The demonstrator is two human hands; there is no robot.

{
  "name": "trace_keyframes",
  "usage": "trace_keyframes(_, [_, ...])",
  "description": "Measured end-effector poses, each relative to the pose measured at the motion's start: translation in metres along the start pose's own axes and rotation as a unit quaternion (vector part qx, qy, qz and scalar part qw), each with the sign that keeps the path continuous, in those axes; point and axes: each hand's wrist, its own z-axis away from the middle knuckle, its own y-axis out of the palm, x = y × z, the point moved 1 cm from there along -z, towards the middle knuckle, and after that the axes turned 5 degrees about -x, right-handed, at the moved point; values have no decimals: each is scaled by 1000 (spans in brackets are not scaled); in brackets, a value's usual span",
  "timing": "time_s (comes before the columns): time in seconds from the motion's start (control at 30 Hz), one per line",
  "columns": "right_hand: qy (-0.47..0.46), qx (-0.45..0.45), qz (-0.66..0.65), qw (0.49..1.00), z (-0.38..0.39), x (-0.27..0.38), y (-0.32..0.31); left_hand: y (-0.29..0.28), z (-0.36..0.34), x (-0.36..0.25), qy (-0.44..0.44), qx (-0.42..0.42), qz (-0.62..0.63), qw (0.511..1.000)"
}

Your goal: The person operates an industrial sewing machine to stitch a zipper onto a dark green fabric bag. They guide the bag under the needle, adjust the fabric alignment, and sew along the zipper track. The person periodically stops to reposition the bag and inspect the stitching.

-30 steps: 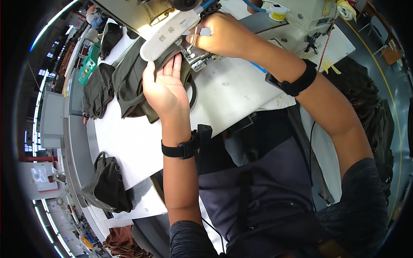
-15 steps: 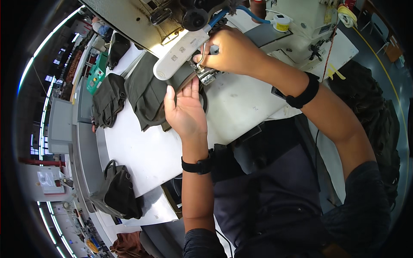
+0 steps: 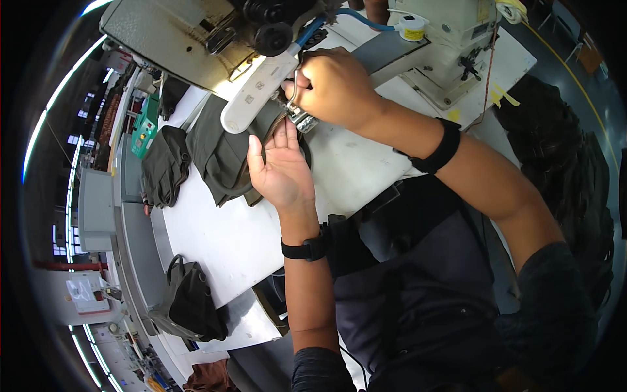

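Observation:
My left hand lies palm up with its fingers stretched out, the fingertips at the edge of a dark green fabric bag piece that has a zipper along it. Above it, my right hand is closed with curled fingers beside the bent metal rod and presser foot of a sewing machine. What the right fingers grip is hidden behind the knuckles. A white rounded bar hangs from the machine's head over the fabric.
Another dark green piece and a dark handbag rest on the left of the white table. A green box stands beyond. A small white pot sits on the machine bed. Dark fabric is piled at right.
The whole view has shifted slightly. My right fingers look more tightly curled near the presser foot. The left hand stays palm up at the fabric edge, nearly unmoved.

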Motion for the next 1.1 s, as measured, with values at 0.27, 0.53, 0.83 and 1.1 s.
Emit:
trace_keyframes(0.27, [-51,-86,55,993,11,-2,14,-4,-10,7,-5,-4,14,1000])
trace_keyframes(0.53, [51,78,-42,995,-4,-6,-3,-6,-21,3,-31,-15,44,998])
trace_keyframes(0.83, [58,194,120,972,-13,-11,9,7,-18,-4,1,-17,28,999])
trace_keyframes(1.1, [143,249,65,956,-19,-15,3,8,-25,3,-2,-7,35,999])
